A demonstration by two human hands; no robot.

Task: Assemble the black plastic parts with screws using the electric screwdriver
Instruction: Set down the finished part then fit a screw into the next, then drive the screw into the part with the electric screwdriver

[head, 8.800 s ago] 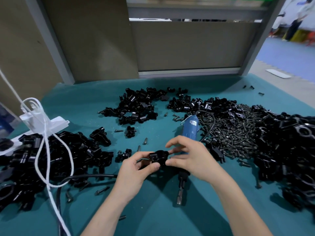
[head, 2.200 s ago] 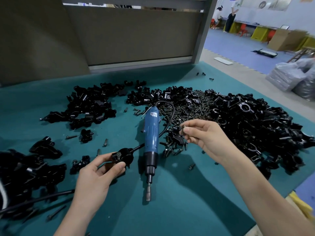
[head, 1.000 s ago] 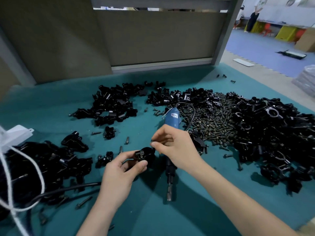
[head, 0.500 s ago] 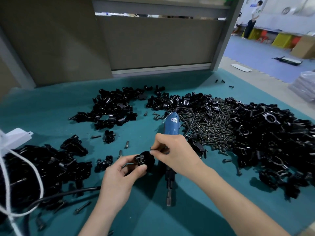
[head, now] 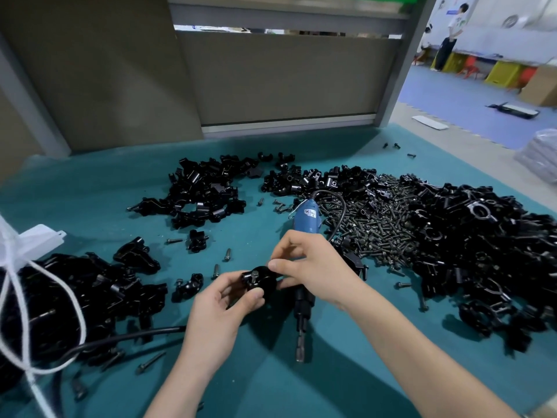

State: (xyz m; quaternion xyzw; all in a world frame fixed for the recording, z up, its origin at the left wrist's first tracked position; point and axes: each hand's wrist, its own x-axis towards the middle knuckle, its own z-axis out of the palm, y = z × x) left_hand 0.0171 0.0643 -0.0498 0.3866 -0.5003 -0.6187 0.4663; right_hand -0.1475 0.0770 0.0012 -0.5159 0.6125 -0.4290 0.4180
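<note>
- The left hand (head: 223, 309) is curled round a black plastic part (head: 261, 282), with the thumb in front and the fingers (head: 224, 285) behind, and holds it just above the counter (head: 90, 206).
- A screw (head: 252, 277) stands head-up in the top of that part.
- The right hand (head: 313, 267) meets the part from the right; its forefinger and thumb pinch the part's right edge, and the other fingers are bent above.
- The electric screwdriver (head: 307, 218) lies on the teal counter under the right hand, untouched, with its blue body away from the person and its bit (head: 300, 354) toward them.
- A heap of loose screws (head: 370, 227) lies just right of the screwdriver, and a large pile of black parts (head: 482, 251) lies beyond it.
- A smaller pile of parts (head: 205, 191) lies at the back and another pile (head: 75, 297) at the left.
- A white cord (head: 18, 297) loops over the left pile, beside a white power strip (head: 39, 239).
- A black cable (head: 120, 339) runs along the counter below the left pile.
</note>
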